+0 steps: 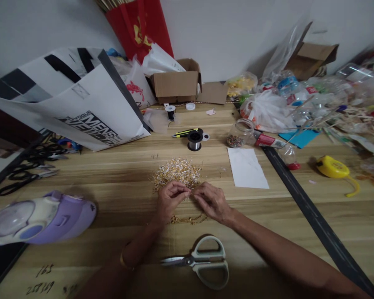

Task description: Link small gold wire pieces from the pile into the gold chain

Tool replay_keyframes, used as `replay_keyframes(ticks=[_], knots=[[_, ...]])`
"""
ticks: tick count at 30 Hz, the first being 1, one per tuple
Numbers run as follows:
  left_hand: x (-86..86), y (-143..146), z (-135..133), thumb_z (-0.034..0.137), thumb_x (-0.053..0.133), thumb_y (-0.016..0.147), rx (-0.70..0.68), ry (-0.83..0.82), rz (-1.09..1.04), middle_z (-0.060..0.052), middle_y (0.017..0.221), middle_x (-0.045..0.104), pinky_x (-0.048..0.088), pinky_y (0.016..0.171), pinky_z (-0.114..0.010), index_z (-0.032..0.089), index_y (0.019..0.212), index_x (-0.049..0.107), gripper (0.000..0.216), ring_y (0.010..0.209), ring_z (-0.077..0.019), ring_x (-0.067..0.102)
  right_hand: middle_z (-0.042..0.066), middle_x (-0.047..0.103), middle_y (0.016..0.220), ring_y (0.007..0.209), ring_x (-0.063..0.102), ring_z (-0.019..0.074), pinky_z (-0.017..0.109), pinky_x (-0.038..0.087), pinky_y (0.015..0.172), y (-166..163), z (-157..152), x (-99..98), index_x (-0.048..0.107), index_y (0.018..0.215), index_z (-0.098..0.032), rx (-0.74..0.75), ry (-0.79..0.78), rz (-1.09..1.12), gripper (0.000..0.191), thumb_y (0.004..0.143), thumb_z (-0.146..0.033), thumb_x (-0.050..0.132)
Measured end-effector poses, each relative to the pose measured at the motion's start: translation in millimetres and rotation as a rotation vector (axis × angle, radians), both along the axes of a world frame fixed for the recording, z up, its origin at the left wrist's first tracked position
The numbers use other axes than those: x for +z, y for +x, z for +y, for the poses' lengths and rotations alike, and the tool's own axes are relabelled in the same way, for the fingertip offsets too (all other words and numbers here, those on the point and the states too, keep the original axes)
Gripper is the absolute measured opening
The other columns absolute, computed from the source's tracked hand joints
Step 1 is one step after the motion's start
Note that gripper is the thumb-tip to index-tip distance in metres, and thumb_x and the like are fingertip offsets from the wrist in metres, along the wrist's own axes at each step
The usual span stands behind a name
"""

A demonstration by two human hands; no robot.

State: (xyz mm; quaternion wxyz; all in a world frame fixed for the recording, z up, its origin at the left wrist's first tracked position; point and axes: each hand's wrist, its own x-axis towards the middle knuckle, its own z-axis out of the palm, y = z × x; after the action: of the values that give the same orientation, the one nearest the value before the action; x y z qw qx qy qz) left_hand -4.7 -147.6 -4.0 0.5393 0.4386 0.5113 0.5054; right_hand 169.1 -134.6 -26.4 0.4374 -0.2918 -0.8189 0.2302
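Note:
My left hand and my right hand meet at the middle of the table, fingertips pinched close together. Whatever lies between the fingertips is too small to make out. Just beyond them is a heap of gold and white beads, partly covered by my left hand. A gold chain rests on the wood below my hands. Nearer to me, scissors with pale green handles lie with their blades pointing left.
Behind the bead heap stand a wire spool and a yellow utility knife. White paper, a jar of beads and a yellow tape measure are on the right. At left are a purple-and-white container and black-handled scissors.

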Motion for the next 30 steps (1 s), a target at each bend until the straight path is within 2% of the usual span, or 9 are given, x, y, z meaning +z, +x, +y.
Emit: replay_keyframes(ticks=[14, 30], knots=[[-3.4, -1.6, 0.7, 0.027, 0.079, 0.058, -0.028, -0.039, -0.019, -0.004, 0.072, 0.073, 0.056, 0.066, -0.028, 0.015, 0.075, 0.060, 0.028, 0.068, -0.0171, 0.069, 0.006, 0.063, 0.082, 0.075, 0.059, 0.0160, 0.027, 0.049, 0.067, 0.5, 0.6, 1.1, 0.056, 0.090, -0.019, -0.020, 0.015, -0.012, 0.007, 0.090, -0.017, 0.049], [-11.5, -3.9, 2.8, 0.024, 0.076, 0.063, -0.057, 0.000, 0.026, -0.003, 0.071, 0.073, 0.055, 0.067, -0.027, 0.016, 0.071, 0.068, 0.013, 0.068, -0.0167, 0.068, 0.006, 0.063, 0.082, 0.075, 0.059, 0.0161, 0.027, 0.049, 0.066, 0.7, 0.1, 3.8, 0.056, 0.091, -0.019, -0.024, 0.021, -0.017, 0.009, 0.091, -0.017, 0.047]])
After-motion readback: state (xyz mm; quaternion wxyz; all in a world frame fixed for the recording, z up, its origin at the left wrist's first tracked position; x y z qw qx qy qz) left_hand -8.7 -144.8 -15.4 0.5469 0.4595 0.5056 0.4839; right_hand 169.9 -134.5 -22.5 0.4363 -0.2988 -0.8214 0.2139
